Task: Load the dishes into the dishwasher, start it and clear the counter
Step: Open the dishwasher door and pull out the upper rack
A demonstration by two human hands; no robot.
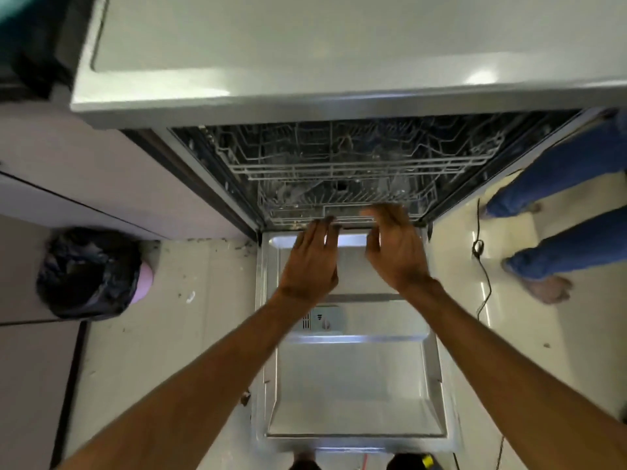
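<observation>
Both open, your left hand [314,259] and right hand [397,252] reach the lower rack's [288,212] front rail, lying crosswise just above them at frame centre.

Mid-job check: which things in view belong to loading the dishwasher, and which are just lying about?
For the job: open dishwasher door, lower rack, upper rack, left hand and right hand, both at the lower rack's front edge.
Lying about: bin with black bag, black cable on the floor, another person's legs.
</observation>
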